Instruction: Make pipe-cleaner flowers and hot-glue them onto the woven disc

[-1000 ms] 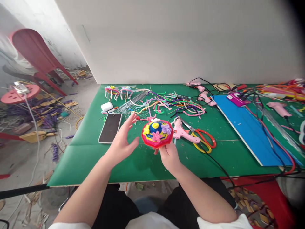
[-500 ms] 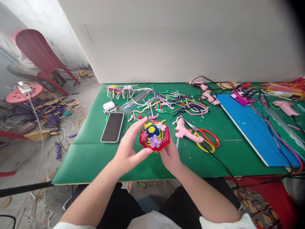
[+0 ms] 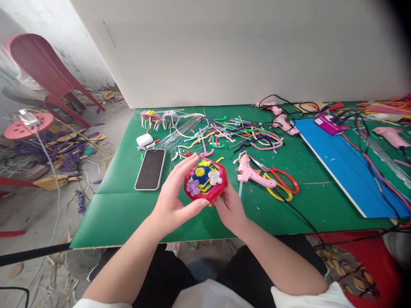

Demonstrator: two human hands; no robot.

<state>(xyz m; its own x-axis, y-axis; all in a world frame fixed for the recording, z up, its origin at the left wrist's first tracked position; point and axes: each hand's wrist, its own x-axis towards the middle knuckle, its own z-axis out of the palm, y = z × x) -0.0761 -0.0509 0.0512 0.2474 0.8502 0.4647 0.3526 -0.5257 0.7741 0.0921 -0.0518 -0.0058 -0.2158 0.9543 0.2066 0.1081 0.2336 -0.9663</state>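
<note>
A small domed ornament (image 3: 199,172) of fuzzy pipe cleaners, blue and yellow with a red rim, is held above the front of the table. Purple, white and yellow flowers sit on its top. My left hand (image 3: 175,194) curves around its left side, thumb at the near rim and fingers at the far rim. Below its right edge, my right hand (image 3: 231,209) grips it from underneath, with the fingertips mostly hidden. A pink glue gun (image 3: 253,174) and scissors with red and yellow handles (image 3: 282,182) lie to the right of my hands.
On the green table (image 3: 112,214) lie a phone (image 3: 150,169), a white case (image 3: 144,140), loose pipe cleaners (image 3: 221,132) and two similar domed ornaments (image 3: 150,119). A blue board (image 3: 346,171) with a purple box (image 3: 330,124) and cables is at right. A white panel (image 3: 240,51) stands behind.
The ornament has turned clockwise in my hands: the purple flower moved from the near side to the left, and the white one came down on the right. Both hands keep hold.
</note>
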